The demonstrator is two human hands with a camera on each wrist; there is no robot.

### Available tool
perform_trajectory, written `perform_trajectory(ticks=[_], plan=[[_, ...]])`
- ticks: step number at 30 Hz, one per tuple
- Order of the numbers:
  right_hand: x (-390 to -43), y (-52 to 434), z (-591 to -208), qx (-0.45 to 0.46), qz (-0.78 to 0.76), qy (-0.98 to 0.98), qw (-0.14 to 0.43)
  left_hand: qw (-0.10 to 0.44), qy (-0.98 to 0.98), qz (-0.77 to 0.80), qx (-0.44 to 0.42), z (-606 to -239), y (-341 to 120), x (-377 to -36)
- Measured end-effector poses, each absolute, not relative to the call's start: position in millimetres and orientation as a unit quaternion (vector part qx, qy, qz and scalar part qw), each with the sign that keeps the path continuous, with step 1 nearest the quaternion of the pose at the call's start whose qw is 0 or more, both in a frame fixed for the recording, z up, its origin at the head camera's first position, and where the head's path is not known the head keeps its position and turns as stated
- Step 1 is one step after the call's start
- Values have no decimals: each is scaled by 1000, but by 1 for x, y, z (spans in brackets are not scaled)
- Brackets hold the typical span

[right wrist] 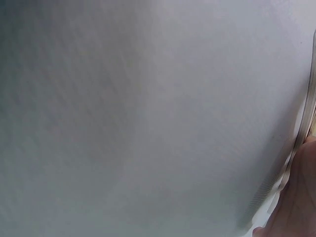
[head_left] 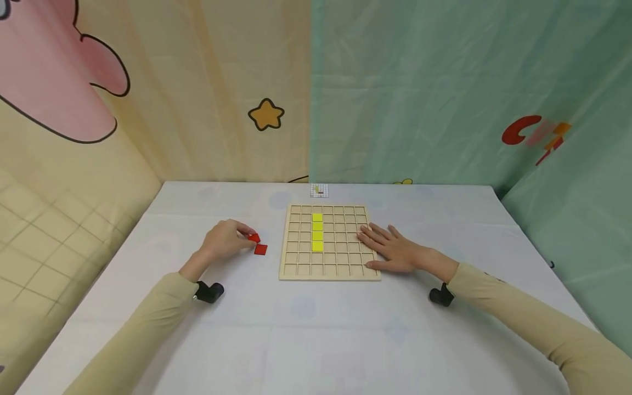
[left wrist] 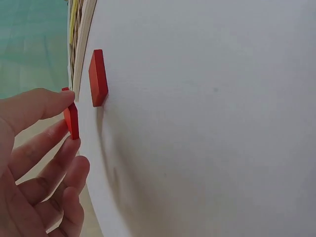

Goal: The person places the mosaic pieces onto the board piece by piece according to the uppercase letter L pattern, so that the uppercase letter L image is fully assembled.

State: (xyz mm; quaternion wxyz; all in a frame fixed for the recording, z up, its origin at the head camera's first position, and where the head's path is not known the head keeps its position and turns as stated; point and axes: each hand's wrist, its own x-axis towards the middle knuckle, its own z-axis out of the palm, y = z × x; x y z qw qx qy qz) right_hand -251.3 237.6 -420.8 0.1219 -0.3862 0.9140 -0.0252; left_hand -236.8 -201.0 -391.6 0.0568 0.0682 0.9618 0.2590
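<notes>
My left hand [head_left: 225, 240] pinches a red square tile [left wrist: 72, 118] between thumb and fingertips, held just above the table. A second red tile [head_left: 260, 249] lies flat on the table beside it, left of the wooden grid board [head_left: 299, 270]. Several yellow tiles [head_left: 317, 226] fill a vertical run of cells on the board. My right hand [head_left: 395, 251] rests with spread, straight fingers on the board's right edge. In the right wrist view only part of that hand [right wrist: 296, 197] shows, against the board's side.
Behind the board lies a small card with a grid pattern [head_left: 319, 191]. A white cloth covers the table [head_left: 296, 340]. Patterned curtains [head_left: 395, 93] hang behind and at both sides. Each wrist carries a black camera mount [head_left: 209, 292].
</notes>
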Motion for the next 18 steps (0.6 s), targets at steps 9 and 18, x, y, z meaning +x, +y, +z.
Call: perform_trajectory(ticks=[9,18], plan=[[-252,238,-419,-382,-22,916,123,26,959,269,89,-383,-170,-246],[-250,238,-420,-389,-26,914,116,15,956,261,135,-379,-133,-250]])
